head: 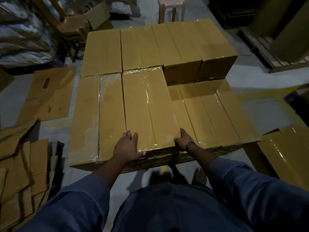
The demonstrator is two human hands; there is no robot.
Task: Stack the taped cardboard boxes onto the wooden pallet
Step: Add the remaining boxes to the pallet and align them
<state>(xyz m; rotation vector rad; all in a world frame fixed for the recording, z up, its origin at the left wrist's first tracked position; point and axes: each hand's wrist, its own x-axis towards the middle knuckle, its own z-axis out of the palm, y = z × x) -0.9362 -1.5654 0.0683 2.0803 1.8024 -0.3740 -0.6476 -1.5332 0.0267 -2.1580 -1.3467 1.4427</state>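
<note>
A stack of taped cardboard boxes fills the middle of the view; the pallet under them is hidden. The nearest upper-layer box (pixel 147 106) lies lengthwise, shiny tape down its middle. My left hand (pixel 127 147) rests flat on its near left corner, fingers straight, thumb over the front edge. My right hand (pixel 183 139) grips its near right corner, fingers curled round the side. A second upper box (pixel 98 114) sits tight on its left. To the right, lower-layer boxes (pixel 209 114) lie one level down. Further upper-layer boxes (pixel 142 46) stand at the back.
Flattened cartons (pixel 50 92) lie on the floor at left, more piled at the near left (pixel 20 173). A taped box (pixel 287 151) sits at the right. A plastic stool (pixel 172 9) and chairs (pixel 73 27) stand behind. My foot (pixel 199 176) is close to the stack.
</note>
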